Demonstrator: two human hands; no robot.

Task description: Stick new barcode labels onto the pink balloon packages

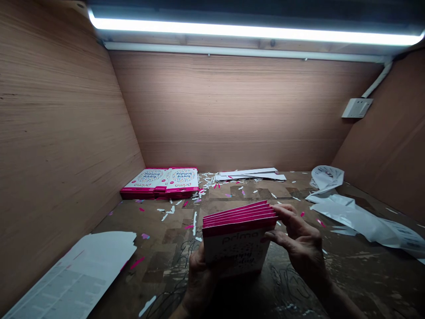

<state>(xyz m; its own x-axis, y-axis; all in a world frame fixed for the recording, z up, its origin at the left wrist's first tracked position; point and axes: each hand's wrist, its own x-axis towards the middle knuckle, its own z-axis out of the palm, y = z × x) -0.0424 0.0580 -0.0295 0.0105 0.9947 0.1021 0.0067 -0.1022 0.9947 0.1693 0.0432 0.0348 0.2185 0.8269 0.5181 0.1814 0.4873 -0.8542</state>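
Both my hands hold a fanned stack of white card packets (236,241) with magenta edges, printed "prima" and "happy birthday". My left hand (200,279) grips the stack's lower left side from below. My right hand (300,241) pinches its right edge between thumb and fingers. The top edges spread apart in several layers. Further back on the wooden worktop (212,212), more packets of the same print (165,182) lie in low piles, well away from both hands.
White strips (250,175) lie at the back, with white and pink paper scraps scattered across the worktop. Crumpled white paper (352,215) sits right, and a printed white sheet (78,277) lies front left. Plywood walls enclose three sides. Dark cables run beneath my hands.
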